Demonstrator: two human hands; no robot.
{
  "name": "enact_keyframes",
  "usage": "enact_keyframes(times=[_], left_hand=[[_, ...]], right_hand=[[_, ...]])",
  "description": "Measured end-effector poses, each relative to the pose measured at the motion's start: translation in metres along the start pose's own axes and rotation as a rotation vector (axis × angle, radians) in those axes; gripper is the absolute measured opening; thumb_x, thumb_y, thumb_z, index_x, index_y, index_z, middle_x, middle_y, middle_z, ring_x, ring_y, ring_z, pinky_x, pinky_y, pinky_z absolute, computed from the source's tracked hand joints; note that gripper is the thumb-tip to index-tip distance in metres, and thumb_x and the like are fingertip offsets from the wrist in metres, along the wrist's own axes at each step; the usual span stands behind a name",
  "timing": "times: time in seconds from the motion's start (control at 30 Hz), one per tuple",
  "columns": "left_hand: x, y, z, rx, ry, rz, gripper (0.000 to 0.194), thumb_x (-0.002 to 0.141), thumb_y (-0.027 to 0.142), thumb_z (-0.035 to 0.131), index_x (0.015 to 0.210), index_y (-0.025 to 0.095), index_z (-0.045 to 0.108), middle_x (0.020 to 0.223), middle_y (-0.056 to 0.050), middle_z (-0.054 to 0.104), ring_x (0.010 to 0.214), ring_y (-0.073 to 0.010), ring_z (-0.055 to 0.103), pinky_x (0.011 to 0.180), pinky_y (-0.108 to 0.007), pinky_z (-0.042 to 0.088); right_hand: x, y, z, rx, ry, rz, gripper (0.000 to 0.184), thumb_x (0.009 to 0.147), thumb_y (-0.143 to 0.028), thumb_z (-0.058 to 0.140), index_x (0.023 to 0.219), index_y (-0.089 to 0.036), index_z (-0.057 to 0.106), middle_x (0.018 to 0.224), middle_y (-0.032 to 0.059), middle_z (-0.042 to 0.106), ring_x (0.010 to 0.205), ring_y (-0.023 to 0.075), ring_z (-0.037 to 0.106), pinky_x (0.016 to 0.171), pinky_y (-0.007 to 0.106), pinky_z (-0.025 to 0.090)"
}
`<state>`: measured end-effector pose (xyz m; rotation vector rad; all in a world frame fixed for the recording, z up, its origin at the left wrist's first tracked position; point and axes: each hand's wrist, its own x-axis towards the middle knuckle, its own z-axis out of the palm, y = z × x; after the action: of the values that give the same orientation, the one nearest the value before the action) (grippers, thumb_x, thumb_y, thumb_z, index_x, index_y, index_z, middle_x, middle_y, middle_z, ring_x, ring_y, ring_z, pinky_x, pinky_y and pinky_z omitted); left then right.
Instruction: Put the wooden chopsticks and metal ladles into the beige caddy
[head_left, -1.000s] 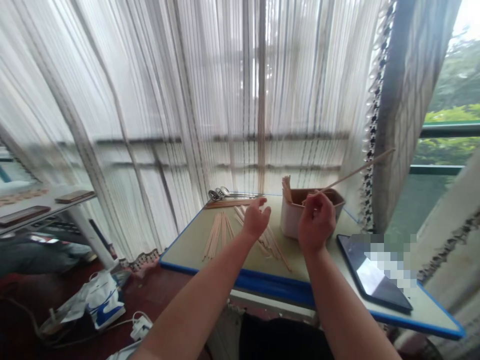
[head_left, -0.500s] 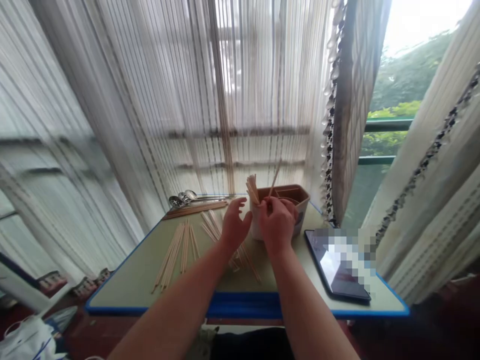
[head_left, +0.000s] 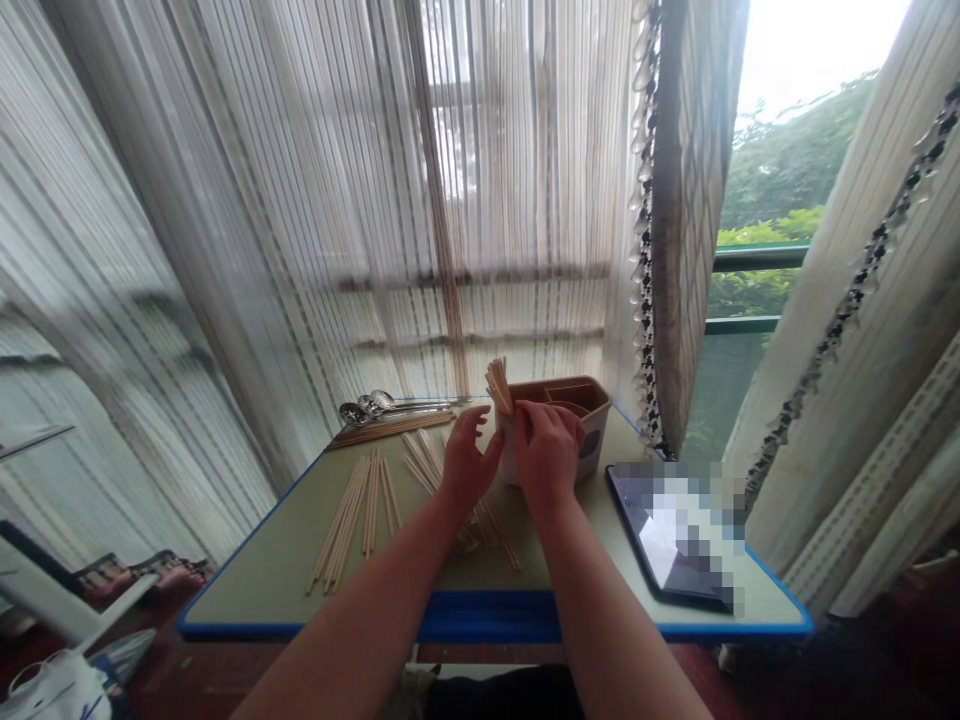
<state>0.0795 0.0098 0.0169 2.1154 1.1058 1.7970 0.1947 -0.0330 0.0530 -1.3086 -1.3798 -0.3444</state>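
A brown-rimmed utensil holder with inner dividers stands on the table, its pale front partly behind my hands. A bundle of light wooden chopsticks rises from its left end. Against the rim beside this bundle is my right hand, its fingers bent and pressed together; whatever they grip is hidden. My left hand is just left of the holder, fingers curved and apart, holding nothing. Loose chopsticks lie fanned on the table to the left, and more chopsticks lie partly under my left forearm.
Metal slotted spoons and darker brown chopsticks lie at the table's back left. A dark tablet or large phone lies at the right. The table has a blue edge; curtains hang behind it.
The chopstick that stuck up above my right hand at the holder no longer shows. My right hand stays at the rim, and my left hand has barely moved. The view has shifted slightly.
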Motion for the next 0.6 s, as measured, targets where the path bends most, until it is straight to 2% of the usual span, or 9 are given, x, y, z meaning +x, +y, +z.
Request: enact_keyframes(times=[0.13, 0.33, 0.43, 0.6], left_hand=[[0.0014, 0.0060, -0.0007, 0.010, 0.005, 0.008, 0.030, 0.078, 0.022, 0.057, 0.108, 0.019, 0.052, 0.104, -0.007, 0.056, 0.088, -0.0157, 0.057, 0.071, -0.029, 0.050], [0.0021, 0.0112, -0.0024, 0.013, 0.017, 0.029, 0.030, 0.078, 0.020, 0.057, 0.107, 0.019, 0.051, 0.103, -0.007, 0.056, 0.088, -0.0158, 0.056, 0.071, -0.030, 0.050], [0.0022, 0.0104, -0.0027, 0.021, 0.032, 0.020, 0.028, 0.077, 0.020, 0.057, 0.105, 0.019, 0.052, 0.101, -0.007, 0.057, 0.087, -0.0160, 0.056, 0.071, -0.030, 0.050], [0.0034, 0.0108, -0.0031, 0.035, 0.036, 0.008, 0.027, 0.077, 0.020, 0.057, 0.103, 0.019, 0.052, 0.098, -0.006, 0.057, 0.085, -0.0155, 0.057, 0.070, -0.029, 0.050]], right_hand=[[-0.0019, -0.0018, -0.0005, -0.029, 0.017, -0.039, 0.021, 0.087, -0.030, 0.048, 0.091, -0.022, 0.067, 0.093, 0.0037, 0.067, 0.096, 0.0221, 0.050, 0.092, 0.038, 0.028], [-0.0049, -0.0060, -0.0004, -0.041, 0.102, -0.046, 0.021, 0.083, -0.028, 0.051, 0.098, -0.019, 0.063, 0.097, 0.0061, 0.065, 0.099, 0.0225, 0.049, 0.092, 0.038, 0.028], [-0.0063, -0.0076, 0.0003, -0.050, 0.051, -0.075, 0.018, 0.083, -0.027, 0.051, 0.093, -0.021, 0.065, 0.096, 0.0042, 0.066, 0.099, 0.0220, 0.048, 0.093, 0.038, 0.027], [-0.0071, -0.0080, 0.0023, -0.061, 0.015, -0.099, 0.022, 0.083, -0.026, 0.050, 0.099, -0.021, 0.065, 0.102, 0.0037, 0.066, 0.102, 0.0231, 0.048, 0.096, 0.039, 0.025]])
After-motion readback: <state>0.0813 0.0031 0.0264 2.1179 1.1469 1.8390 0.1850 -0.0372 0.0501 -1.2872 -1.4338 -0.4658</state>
